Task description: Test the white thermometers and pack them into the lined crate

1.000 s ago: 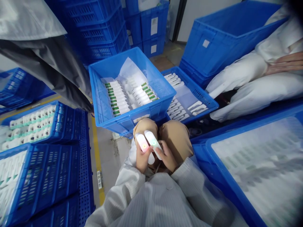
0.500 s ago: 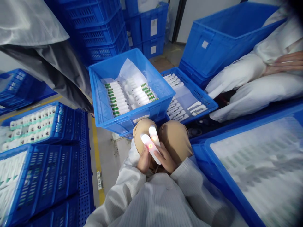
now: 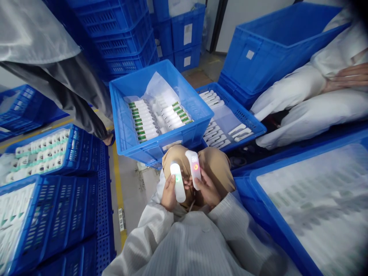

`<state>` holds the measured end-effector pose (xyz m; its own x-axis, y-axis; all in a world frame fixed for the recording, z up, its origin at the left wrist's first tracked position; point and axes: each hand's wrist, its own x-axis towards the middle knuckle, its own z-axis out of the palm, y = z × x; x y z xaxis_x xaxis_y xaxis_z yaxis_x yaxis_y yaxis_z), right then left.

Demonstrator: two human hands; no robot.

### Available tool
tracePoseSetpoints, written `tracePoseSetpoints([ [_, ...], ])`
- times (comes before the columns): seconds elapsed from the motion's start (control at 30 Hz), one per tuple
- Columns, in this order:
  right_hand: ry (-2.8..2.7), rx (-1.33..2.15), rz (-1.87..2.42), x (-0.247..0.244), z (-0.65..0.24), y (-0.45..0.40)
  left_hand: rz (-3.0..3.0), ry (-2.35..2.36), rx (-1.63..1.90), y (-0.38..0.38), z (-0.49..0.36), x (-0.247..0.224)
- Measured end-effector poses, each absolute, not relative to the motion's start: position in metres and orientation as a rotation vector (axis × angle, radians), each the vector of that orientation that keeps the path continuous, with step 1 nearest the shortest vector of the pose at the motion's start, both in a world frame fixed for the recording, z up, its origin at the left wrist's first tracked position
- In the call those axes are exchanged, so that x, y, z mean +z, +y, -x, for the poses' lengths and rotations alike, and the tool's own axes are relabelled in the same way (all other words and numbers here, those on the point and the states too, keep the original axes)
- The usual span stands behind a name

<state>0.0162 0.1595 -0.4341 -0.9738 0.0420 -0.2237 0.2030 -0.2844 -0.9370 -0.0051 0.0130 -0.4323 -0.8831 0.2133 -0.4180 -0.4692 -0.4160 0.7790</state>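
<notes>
My left hand (image 3: 169, 196) is closed around a slim white infrared thermometer (image 3: 180, 191), held upright over my lap with a green light glowing at its middle. In my right hand (image 3: 209, 190) is a second white thermometer (image 3: 194, 158), showing lit display marks and an orange-red glowing button. The two thermometers are apart, side by side above my knees. Some fingers are partly hidden behind them. Just beyond my knees stands a blue bin (image 3: 138, 147) with rows of white wands with green bands (image 3: 144, 119).
A shallow blue crate (image 3: 250, 119) with white parts adjoins the bin. Stacked blue crates (image 3: 66, 211) stand left, and a large covered bin (image 3: 255, 176) is at right. One person in grey trousers (image 3: 77, 84) stands left; another in white (image 3: 301, 80) sits right.
The two thermometers, close and overlapping before, have moved apart and turned more upright. The left one's light went from red to green. The standing person's foot now shows.
</notes>
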Motion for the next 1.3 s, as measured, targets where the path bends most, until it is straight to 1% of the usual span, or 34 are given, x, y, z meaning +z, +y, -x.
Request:
tracePoseSetpoints([
  [0.17,1.733,-2.382,-0.306,-0.434,-0.017,0.155,0.259,1.338,2.261,0.007,0.008,-0.43],
  [0.37,1.567,-2.402,-0.249,-0.423,-0.017,0.151,0.062,1.365,2.215,0.005,0.008,-0.435],
  [0.6,1.61,-2.371,-0.319,-0.419,-0.017,0.151,0.013,1.382,2.123,0.006,0.009,-0.428],
  [1.03,1.648,-2.325,-0.378,-0.424,-0.015,0.152,0.02,1.429,2.111,0.005,0.01,-0.435],
  [1.3,1.66,-2.317,-0.424,-0.43,-0.015,0.151,0.068,1.397,2.147,0.009,0.009,-0.43],
])
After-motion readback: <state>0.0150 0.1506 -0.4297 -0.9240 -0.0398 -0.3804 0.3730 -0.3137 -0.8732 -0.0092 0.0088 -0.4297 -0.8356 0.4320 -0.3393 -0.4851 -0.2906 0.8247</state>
